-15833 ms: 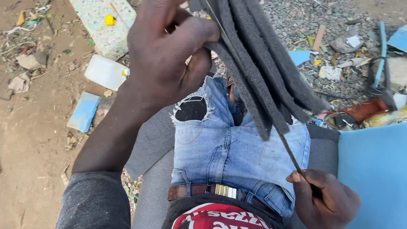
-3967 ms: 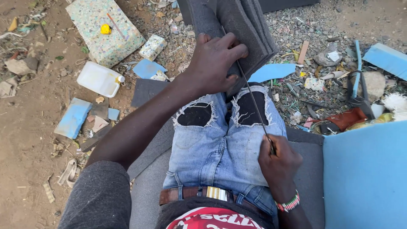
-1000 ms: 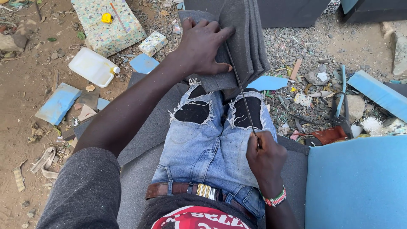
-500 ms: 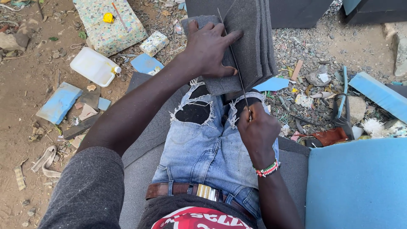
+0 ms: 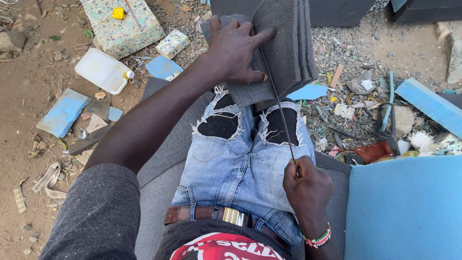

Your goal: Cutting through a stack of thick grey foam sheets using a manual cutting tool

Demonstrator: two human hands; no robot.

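Observation:
A folded stack of dark grey foam sheets (image 5: pixel 288 43) lies over my knees, past my torn blue jeans. My left hand (image 5: pixel 236 50) presses flat on the stack's left part, fingers spread. My right hand (image 5: pixel 307 185) rests on my right thigh, shut on the near end of a long thin blade (image 5: pixel 279 103). The blade runs up from that fist into the foam, just right of my left thumb and forefinger.
I sit on a grey cushion (image 5: pixel 159 188) with a blue foam slab (image 5: pixel 404 207) at my right. On the dirt to the left lie a white plastic jug (image 5: pixel 103 71), a speckled foam block (image 5: pixel 122 26), blue foam scraps (image 5: pixel 62 111) and rubble.
My right hand has drawn the blade back toward my waist since half a second ago, when it was up near my knee. My left hand stays pressed on the foam.

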